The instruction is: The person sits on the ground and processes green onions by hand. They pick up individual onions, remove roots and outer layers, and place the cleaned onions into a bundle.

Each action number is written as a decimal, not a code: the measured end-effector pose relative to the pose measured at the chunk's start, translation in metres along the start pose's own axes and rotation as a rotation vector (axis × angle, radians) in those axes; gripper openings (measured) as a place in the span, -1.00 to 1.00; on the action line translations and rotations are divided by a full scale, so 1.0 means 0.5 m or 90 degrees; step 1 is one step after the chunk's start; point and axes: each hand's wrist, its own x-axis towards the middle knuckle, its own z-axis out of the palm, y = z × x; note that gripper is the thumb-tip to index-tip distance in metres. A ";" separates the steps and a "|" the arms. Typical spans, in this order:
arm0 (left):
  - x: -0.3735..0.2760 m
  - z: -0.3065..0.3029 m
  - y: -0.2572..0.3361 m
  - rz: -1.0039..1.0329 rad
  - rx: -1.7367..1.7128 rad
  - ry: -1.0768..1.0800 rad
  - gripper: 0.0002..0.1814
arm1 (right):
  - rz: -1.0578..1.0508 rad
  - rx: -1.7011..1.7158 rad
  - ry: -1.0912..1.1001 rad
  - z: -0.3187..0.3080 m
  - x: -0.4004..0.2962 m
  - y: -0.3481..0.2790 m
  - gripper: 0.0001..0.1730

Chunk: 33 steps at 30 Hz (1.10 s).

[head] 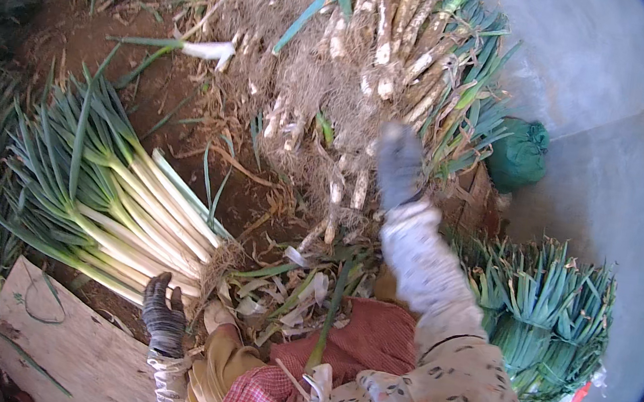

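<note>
A loose row of peeled leeks or large green onions, with white stalks and green tops, lies on the soil at left. My left hand, in a dark grey glove, is at the lower stalks near the root end; its fingers are slightly parted, and whether it touches them is unclear. My right hand, gloved and blurred, reaches out over a large heap of unpeeled, soil-stained leeks with tangled roots; whether it grips one is not visible. One peeled leek lies apart beyond the row.
A wooden board lies at lower left. Tied green bundles stand at right, below a green sack beside the grey wall or sheet. Peeled skins litter the ground before my lap. More leeks lie along the left edge.
</note>
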 end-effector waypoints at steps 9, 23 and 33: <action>0.088 -0.081 0.293 0.037 -0.116 -0.208 -0.73 | 0.092 -0.562 -0.212 0.036 0.373 -0.107 -0.25; 0.198 -0.063 0.753 -0.027 -0.552 -0.546 -0.39 | -0.020 0.012 0.043 -0.344 -0.223 0.043 -0.57; -0.003 0.063 0.983 -0.037 -0.844 -0.352 -0.65 | -0.206 -0.015 0.055 -0.375 -0.577 0.181 -0.55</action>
